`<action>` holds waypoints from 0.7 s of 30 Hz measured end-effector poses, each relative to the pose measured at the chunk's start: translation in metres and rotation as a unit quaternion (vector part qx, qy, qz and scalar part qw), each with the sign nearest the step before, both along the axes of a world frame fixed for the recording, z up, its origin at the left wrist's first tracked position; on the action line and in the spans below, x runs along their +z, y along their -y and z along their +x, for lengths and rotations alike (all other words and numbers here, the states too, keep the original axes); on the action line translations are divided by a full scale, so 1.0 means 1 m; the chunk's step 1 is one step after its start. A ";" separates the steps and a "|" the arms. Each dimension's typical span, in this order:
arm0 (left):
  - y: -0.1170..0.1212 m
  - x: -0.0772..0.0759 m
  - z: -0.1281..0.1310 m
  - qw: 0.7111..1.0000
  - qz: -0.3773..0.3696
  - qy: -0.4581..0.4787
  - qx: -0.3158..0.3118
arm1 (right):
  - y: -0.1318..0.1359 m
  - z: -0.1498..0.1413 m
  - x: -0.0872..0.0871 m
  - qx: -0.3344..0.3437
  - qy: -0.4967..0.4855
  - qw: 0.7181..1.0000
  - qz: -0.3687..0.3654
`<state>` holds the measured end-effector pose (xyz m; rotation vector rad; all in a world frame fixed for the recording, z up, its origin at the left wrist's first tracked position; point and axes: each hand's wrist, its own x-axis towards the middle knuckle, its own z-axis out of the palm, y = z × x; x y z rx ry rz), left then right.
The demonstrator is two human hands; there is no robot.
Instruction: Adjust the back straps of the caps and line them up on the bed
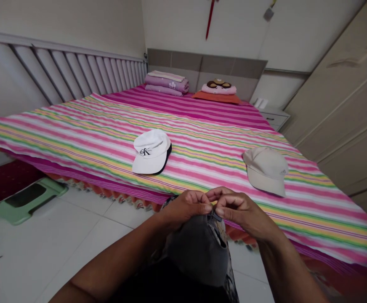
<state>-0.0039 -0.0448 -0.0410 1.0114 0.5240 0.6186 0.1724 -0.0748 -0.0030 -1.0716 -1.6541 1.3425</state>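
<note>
At the bed's [207, 168] front edge, my left fingers [203, 208] and right fingers [230, 213] were almost closed, pinching the strap [214, 216] of a grey cap [196, 252]. This cap hung just below them; if the strap was fastened, I could not tell. Beyond, a white cap [152, 153] lay near the front edge, a beige cap [265, 168] more to the right.

I can count three caps: one white cap [152, 153], one beige cap [265, 168] and, dim from here, what looks like one grey cap [199, 248]. Also one bed [76, 126], one green stool [46, 185], one nightstand [274, 117], two folded piles [167, 84].
</note>
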 end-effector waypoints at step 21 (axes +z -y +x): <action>0.002 -0.001 -0.003 1.000 0.001 0.006 0.012 | 0.003 -0.009 -0.012 -0.092 -0.029 0.995 0.003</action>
